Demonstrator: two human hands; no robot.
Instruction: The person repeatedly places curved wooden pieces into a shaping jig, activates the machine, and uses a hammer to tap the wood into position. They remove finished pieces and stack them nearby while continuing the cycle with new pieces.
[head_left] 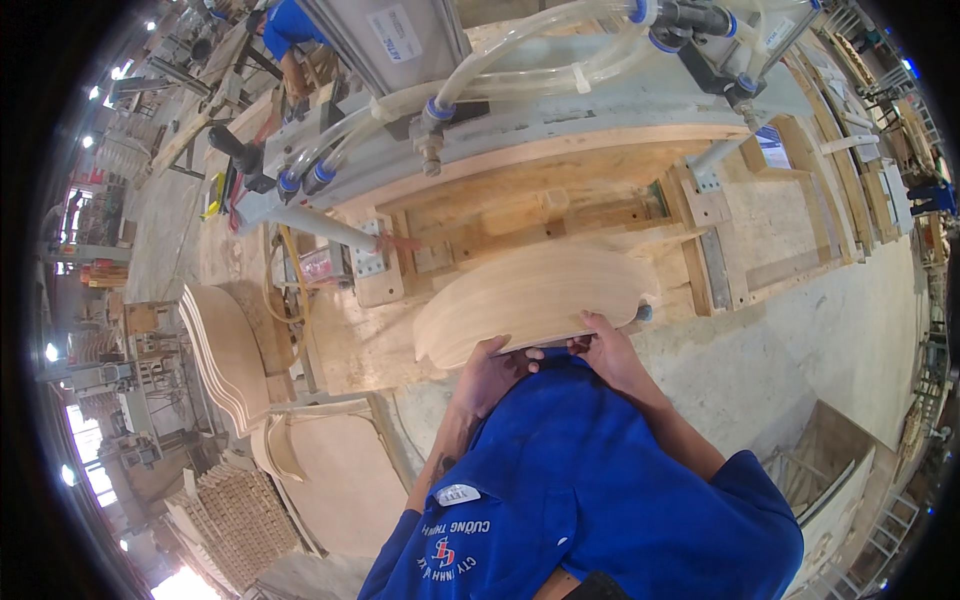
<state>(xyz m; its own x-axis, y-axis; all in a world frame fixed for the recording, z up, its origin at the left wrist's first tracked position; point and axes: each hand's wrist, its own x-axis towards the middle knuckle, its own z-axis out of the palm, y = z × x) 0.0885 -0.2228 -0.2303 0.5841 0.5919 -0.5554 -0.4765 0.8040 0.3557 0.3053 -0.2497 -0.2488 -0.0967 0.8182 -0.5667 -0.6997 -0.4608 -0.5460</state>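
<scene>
A curved, pale plywood panel is held in front of my body, its far side over the wooden bed of a press. My left hand grips the near edge left of the middle, thumb on top and fingers curled beneath. Along the same edge, to the right, my right hand has its thumb on the upper face too; its fingers are partly hidden under the panel. Just beyond lies the wooden form of the press.
The grey press beam with clear air hoses spans the far side. Wavy plywood pieces stand at the left, above flat sheets and a stack of wood parts. An open wooden box is at the right. Another person's blue sleeve shows far left.
</scene>
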